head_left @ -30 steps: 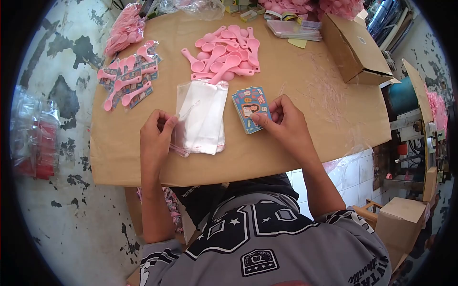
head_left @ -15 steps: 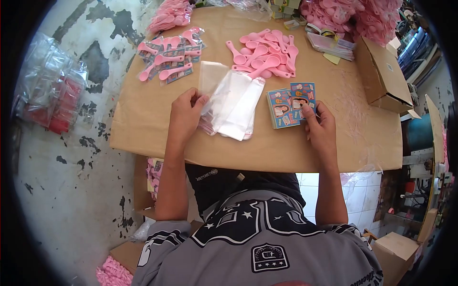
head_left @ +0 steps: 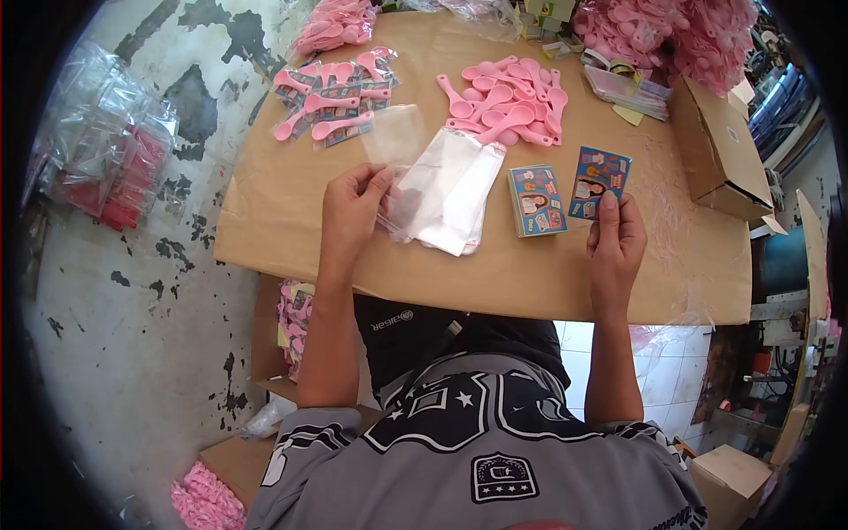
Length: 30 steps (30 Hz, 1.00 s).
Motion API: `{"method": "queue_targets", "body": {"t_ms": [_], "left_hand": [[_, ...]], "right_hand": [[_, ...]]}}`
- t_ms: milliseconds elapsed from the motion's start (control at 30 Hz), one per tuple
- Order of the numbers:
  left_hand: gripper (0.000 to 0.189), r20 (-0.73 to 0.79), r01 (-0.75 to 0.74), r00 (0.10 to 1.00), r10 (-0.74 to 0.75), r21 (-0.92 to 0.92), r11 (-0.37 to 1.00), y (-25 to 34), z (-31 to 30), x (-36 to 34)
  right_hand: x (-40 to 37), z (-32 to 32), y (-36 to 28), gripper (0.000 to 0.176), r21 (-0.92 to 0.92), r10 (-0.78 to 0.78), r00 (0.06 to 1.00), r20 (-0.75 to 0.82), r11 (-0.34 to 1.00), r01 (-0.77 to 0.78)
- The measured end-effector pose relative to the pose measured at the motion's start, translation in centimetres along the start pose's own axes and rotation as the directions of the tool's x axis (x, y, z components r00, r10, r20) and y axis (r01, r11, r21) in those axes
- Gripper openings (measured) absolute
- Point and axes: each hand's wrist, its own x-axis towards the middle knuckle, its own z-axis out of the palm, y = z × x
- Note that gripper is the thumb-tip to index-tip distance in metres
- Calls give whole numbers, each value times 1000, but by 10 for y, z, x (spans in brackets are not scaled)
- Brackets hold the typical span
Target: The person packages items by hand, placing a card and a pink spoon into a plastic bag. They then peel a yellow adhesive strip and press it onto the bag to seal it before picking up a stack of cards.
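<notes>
My right hand (head_left: pixel 617 237) pinches a blue printed card (head_left: pixel 601 173) between thumb and fingers, a little to the right of the card stack (head_left: pixel 537 203) on the table. The left hand (head_left: pixel 356 201) is closed, thumb against fingers, on the edge of a clear plastic bag (head_left: pixel 395 132). Under and beside that bag lies a pile of clear bags (head_left: pixel 449 196). Behind the pile, loose pink measuring spoons (head_left: pixel 503 102) are heaped. Several bagged spoons with cards (head_left: pixel 332 102) rest at the back left of the table.
Brown paper covers the table (head_left: pixel 389 276). An open cardboard box (head_left: pixel 720 150) stands at its right edge, near packs of strips (head_left: pixel 625 92). Large bags of pink spoons (head_left: pixel 662 35) sit at the back right. Clear plastic packs (head_left: pixel 106 150) are at far left.
My right hand has lifted the card off the stack and moved it right, apart from it. The left hand still holds the bag, its upper end now raised slightly. The view has shifted a little.
</notes>
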Motion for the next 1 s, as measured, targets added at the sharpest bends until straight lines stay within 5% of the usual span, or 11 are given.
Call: {"method": "queue_targets", "body": {"t_ms": [133, 200, 267, 400, 567, 700, 1000], "left_hand": [[22, 95, 32, 995, -42, 97, 995, 2, 14, -6], [22, 106, 65, 991, -83, 162, 985, 8, 20, -8], [22, 105, 43, 993, -62, 179, 983, 6, 22, -9], [24, -39, -18, 999, 24, 151, 988, -1, 9, -9], [22, -315, -157, 942, 115, -112, 981, -19, -24, -2], [19, -250, -61, 967, -45, -400, 915, 2, -17, -14], [22, -2, 74, 991, -135, -829, 555, 18, 19, -27]], "right_hand": [[-15, 40, -39, 22, 56, -34, 990, 137, 998, 26], [-27, 59, -39, 19, -40, 96, 925, 369, 995, -88], [-31, 86, -24, 20, -196, -114, 851, 512, 949, 245], [-40, 104, -10, 18, -481, -30, 849, 527, 813, 328], [-35, 101, -8, 18, -438, -19, 849, 528, 851, 291], [-30, 99, -17, 15, -197, -228, 881, 415, 922, 332], [-20, 49, -31, 18, -212, -90, 972, 216, 968, 137]]}}
